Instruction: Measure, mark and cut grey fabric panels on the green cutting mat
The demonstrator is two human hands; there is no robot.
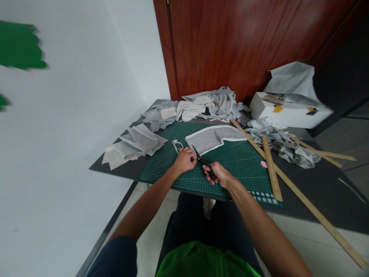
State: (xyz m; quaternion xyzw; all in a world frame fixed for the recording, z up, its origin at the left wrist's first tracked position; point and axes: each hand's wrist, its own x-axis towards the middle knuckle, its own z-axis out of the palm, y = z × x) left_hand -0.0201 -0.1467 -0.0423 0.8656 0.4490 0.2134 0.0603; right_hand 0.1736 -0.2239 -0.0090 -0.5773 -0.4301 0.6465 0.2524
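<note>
A grey fabric piece [213, 137] with white edging lies on a green cutting mat [239, 165]. At its near left corner my left hand [185, 160] is closed, pinching the white edging. A loose curl of white strip [176, 145] sticks out beyond that hand. A small black thing shows by the left fingers; I cannot tell what it is. My right hand [218, 174] is wrapped round the handles of black scissors [205, 161]. Their blades point up and left, apart, beside the left hand and the fabric's corner.
Grey and white fabric scraps [207, 104] are heaped along the back, with stacked cloth pieces [138, 142] at left. Wooden rulers [314, 209] cross the right side, one overhanging the front edge. A white box [291, 113] stands back right, near more scraps [288, 144].
</note>
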